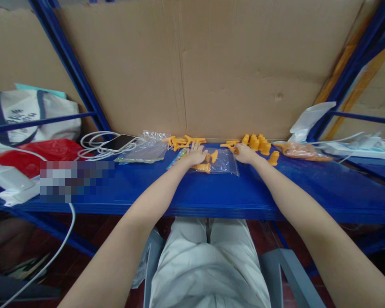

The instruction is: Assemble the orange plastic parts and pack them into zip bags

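My left hand (196, 155) lies with its fingers spread on a clear plastic bag (226, 164) with a colourful strip at its left side. Several orange plastic pieces (201, 168) lie on or in this bag; I cannot tell which. My right hand (244, 153) is at the bag's right edge, its fingers curled round a small orange plastic piece (236, 150). Behind my left hand is a group of orange branched pieces (179, 142), and another branched piece (228, 144) lies between the hands. Orange cup-like pieces (263, 144) stand right of my right hand.
Left on the blue table (224, 196) are an empty-looking clear bag (144, 149), a phone (118, 143), coiled white cable (90, 145) and a red bag (60, 152). Right are a bag of orange pieces (308, 150) and a power strip (362, 149). Cardboard (231, 72) stands behind.
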A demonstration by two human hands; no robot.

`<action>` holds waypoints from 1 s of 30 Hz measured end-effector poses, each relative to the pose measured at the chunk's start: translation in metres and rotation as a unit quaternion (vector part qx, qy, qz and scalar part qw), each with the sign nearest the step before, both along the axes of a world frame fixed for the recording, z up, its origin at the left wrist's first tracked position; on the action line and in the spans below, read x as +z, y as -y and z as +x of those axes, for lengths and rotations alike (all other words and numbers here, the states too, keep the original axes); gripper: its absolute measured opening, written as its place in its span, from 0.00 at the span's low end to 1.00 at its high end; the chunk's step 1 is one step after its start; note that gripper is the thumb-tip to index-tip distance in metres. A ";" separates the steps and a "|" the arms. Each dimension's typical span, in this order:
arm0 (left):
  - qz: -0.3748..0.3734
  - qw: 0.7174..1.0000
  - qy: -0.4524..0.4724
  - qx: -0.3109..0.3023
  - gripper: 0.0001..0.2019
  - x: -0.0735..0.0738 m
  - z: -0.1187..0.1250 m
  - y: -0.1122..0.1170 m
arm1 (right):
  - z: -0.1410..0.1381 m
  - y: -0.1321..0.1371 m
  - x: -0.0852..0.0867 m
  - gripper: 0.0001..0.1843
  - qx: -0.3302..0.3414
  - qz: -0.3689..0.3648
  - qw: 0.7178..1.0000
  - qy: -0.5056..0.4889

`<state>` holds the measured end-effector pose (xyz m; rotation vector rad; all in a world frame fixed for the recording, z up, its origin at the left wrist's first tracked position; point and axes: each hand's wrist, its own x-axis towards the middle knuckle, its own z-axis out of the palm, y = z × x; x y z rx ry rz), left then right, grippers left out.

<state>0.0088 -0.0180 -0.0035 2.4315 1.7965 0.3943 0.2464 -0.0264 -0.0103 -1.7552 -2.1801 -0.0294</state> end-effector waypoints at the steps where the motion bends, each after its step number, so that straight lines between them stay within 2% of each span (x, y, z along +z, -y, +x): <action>1: -0.001 1.000 -0.002 0.002 0.27 0.001 0.000 0.001 | -0.002 0.001 0.001 0.20 -0.032 0.008 0.999 0.005; 5: -0.004 1.000 -0.004 0.008 0.27 0.002 0.001 0.004 | -0.011 0.009 0.009 0.22 -0.101 -0.018 0.995 -0.004; 9: -0.004 1.000 -0.002 0.004 0.27 0.001 0.000 0.002 | -0.016 0.018 0.014 0.23 -0.115 -0.033 0.993 -0.006; 14: 0.002 1.000 -0.004 0.000 0.26 0.000 0.000 0.000 | -0.025 0.023 0.014 0.22 -0.142 -0.005 0.990 0.003; 17: -0.003 1.000 -0.005 0.004 0.27 0.000 0.001 -0.001 | -0.026 0.023 0.017 0.21 -0.148 0.031 0.988 -0.027; 20: -0.004 1.000 -0.001 0.004 0.28 -0.001 0.001 -0.002 | -0.017 0.019 0.020 0.19 -0.140 0.101 0.981 -0.091; 26: -0.007 1.000 -0.001 0.000 0.30 -0.001 -0.001 -0.003 | 0.014 0.001 0.021 0.23 -0.108 0.248 0.942 -0.199; 30: 0.004 1.000 -0.003 -0.001 0.28 -0.002 -0.001 -0.004 | 0.023 -0.005 0.021 0.28 -0.111 0.266 0.926 -0.244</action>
